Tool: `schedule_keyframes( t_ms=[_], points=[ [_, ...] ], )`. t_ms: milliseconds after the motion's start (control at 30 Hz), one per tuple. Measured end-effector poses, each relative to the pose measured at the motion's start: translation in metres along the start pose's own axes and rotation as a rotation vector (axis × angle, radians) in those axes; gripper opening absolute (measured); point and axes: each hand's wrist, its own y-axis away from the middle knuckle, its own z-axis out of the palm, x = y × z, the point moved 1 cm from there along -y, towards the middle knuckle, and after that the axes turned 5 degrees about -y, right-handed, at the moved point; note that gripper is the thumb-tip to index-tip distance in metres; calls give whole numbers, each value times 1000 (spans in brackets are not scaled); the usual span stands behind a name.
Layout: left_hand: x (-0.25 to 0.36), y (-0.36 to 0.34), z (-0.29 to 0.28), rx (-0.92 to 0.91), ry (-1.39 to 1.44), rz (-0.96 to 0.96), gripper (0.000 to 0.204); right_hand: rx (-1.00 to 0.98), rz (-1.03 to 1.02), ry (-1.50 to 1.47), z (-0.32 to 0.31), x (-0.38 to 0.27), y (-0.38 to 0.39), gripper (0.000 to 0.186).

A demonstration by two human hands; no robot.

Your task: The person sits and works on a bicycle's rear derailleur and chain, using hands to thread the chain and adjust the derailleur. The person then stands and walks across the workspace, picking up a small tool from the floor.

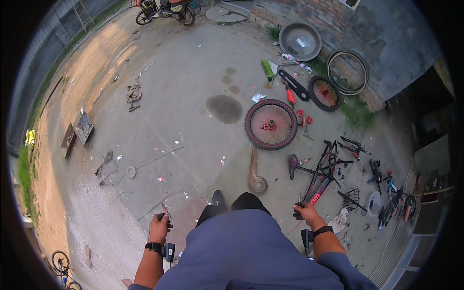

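My left hand [159,228] hangs at the lower left with curled, darkened fingers. A small red-and-dark piece [166,209] shows just beyond its fingertips; whether the hand touches it is unclear. My right hand [304,212] is closed in a pinch at the lower right, its fingertips dark; what it may hold is too small to make out. Just beyond it in the picture lies a black bicycle frame [321,179] with pinkish lettering and a saddle [293,166]. Farther ahead, a wheel with red spokes [271,124] lies flat on the concrete.
Around the frame lie a bicycle fork [355,146], a black basket [351,199] and a pale bowl [373,203]. By the wall are a smaller wheel [324,93], tyres [347,72], a large basin [300,41] and a green broom [269,69]. A rusty curved metal piece [254,176] lies ahead.
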Motion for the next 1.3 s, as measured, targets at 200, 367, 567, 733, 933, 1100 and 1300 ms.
schedule_keyframes(
  t_ms=[200,367,567,733,933,1100,1300],
  points=[
    [190,-137,3,-31,-46,147,35,-9,66,-56,32,-108,-50,39],
    [280,-228,33,-35,-48,82,36,-6,28,-47,46,-246,-156,40],
    [381,-264,64,-41,-96,-43,35,-44,-135,3,66,-455,-245,39],
    [470,-332,87,-87,-154,-125,30,-58,-200,20,80,-606,-307,37],
    [599,-472,127,-114,-121,-20,30,43,-207,77,77,-680,-407,38],
    [688,-533,164,-180,-214,-16,36,86,-119,119,62,-723,-456,36],
    [727,-572,205,-161,-321,-173,34,160,-108,332,19,-700,-598,44]
  ],
)
